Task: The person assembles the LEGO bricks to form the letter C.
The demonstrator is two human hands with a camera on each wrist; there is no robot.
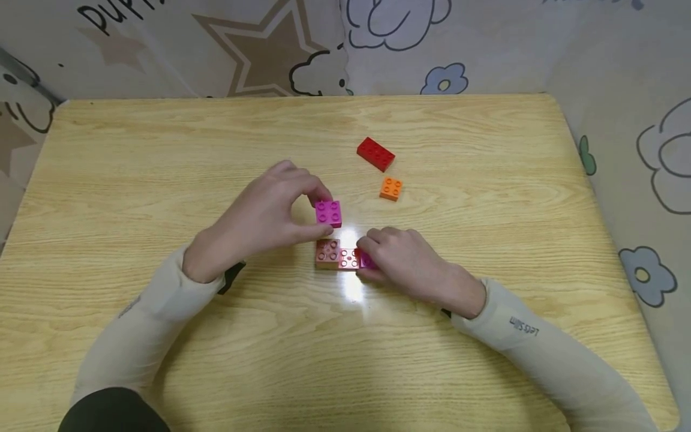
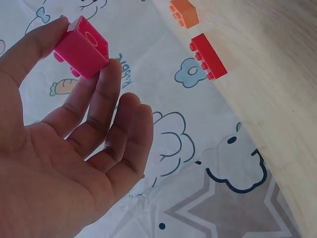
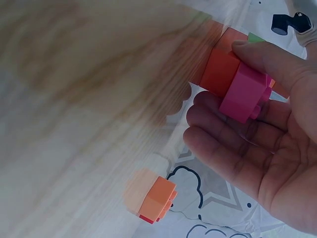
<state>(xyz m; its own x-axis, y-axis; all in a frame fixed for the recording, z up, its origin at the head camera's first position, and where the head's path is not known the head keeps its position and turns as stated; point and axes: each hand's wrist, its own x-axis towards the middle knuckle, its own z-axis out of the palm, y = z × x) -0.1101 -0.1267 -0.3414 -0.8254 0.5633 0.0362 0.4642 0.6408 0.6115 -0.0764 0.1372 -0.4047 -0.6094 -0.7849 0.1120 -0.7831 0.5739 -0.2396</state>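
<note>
My left hand point(image 1: 264, 207) pinches a pink toy building brick point(image 1: 329, 213) between thumb and fingertips; in the left wrist view this brick point(image 2: 81, 55) shows its hollow underside. It hangs just above a low row of joined bricks. At the row's left end a brownish-orange brick point(image 1: 327, 254) rises higher than the glare-washed middle studs point(image 1: 349, 258). Around the right end, my right hand point(image 1: 407, 261) grips a second pink brick point(image 3: 241, 94), mostly hidden from above. The right wrist view shows it on an orange-red brick point(image 3: 219, 72), with a bit of green point(image 3: 255, 38) behind.
A red oblong brick point(image 1: 375, 154) and a small orange brick point(image 1: 391, 188) lie loose farther back, right of centre. The wooden table point(image 1: 162, 144) meets a cartoon-printed wall covering point(image 1: 496, 48) at its back and right edges.
</note>
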